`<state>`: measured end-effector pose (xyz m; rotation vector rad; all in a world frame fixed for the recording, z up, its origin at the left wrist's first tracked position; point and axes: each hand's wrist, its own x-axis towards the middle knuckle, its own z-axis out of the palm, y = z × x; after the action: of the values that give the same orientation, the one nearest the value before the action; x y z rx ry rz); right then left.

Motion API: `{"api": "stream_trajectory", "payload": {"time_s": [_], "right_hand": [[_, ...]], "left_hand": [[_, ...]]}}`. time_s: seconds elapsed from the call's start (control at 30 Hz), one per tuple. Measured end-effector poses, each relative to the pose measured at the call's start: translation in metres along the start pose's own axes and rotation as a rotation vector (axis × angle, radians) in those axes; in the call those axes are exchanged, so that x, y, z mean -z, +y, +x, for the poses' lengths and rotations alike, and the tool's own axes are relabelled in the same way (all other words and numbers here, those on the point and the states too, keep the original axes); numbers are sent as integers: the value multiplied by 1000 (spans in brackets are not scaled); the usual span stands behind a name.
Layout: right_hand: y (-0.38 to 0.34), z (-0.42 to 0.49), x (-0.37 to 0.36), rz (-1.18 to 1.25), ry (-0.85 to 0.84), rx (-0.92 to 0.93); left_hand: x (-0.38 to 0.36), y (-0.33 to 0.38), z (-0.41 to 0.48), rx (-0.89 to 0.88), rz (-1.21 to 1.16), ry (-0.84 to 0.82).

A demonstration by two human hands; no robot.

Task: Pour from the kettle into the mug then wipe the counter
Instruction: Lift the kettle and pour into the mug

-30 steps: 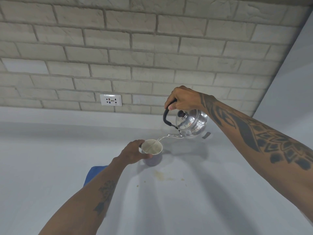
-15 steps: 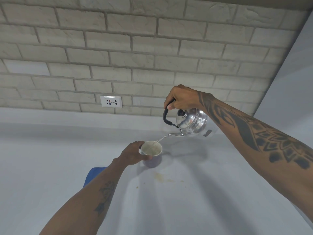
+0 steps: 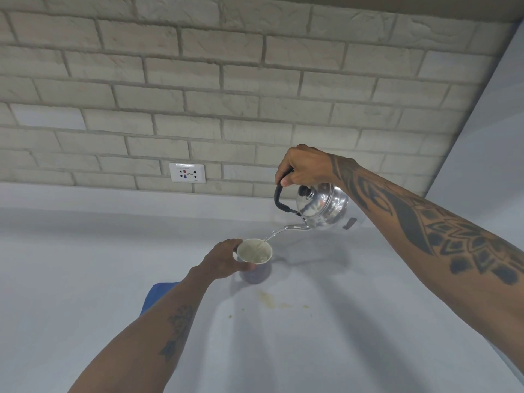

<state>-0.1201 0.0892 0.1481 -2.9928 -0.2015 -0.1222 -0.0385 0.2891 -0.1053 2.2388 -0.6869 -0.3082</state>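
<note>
A shiny steel kettle [image 3: 323,207] with a black handle hangs tilted in the air, spout down to the left. My right hand [image 3: 304,167] grips its handle from above. A thin stream of water runs from the spout into a purple mug [image 3: 255,260] with a pale inside, which stands on the white counter [image 3: 85,279]. My left hand [image 3: 224,260] holds the mug's left side. A blue cloth [image 3: 156,295] lies on the counter, mostly hidden under my left forearm.
Yellowish spill spots [image 3: 268,300] mark the counter just in front of the mug. A wall socket [image 3: 187,173] sits in the brick wall behind. A plain white wall closes the right side.
The pouring goes on with hardly any movement; the kettle and both hands stay where they were, and the stream keeps running into the mug.
</note>
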Motion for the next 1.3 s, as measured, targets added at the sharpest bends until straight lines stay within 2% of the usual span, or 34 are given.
{"api": "stream_trajectory", "payload": {"time_s": [0.2, 0.33, 0.53, 0.73, 0.83, 1.0, 1.3], "right_hand": [[8, 2, 0, 39, 8, -6], [27, 1, -6, 150, 25, -46], [65, -18, -31, 463, 89, -148], [90, -37, -51, 737, 178, -217], [96, -45, -55, 824, 221, -246], [101, -53, -50, 909, 294, -296], [108, -63, -30, 955, 404, -354]], "left_hand": [[2, 3, 0, 13, 10, -9], [2, 4, 0, 23, 13, -17], [4, 7, 4, 36, 36, -49], [34, 31, 21, 121, 115, -222], [59, 57, 32, 68, 206, -195], [82, 130, 49, -86, 67, -117], [58, 243, 67, -306, 188, -108]]}}
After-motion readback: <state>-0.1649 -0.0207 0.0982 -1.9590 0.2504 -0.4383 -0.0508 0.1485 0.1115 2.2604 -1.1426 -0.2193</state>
